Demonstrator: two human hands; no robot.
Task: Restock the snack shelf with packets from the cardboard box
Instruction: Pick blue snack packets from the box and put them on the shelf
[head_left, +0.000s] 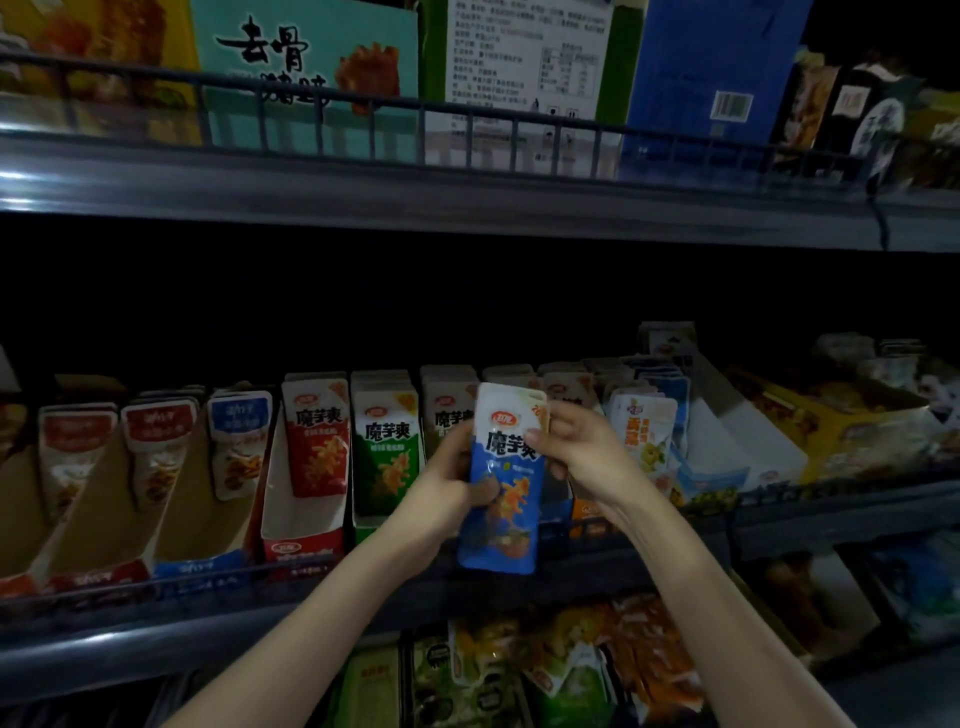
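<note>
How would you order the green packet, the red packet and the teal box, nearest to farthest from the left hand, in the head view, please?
1. green packet, just left of the left hand.
2. red packet, one tray further left.
3. teal box, up on the upper shelf.

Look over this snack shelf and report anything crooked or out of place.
The yellow box at the shelf's right end sits turned at an angle, unlike the straight trays further left. The white tray beside it is skewed too. The blue packet, held by the left hand and right hand, looks undamaged.
</note>
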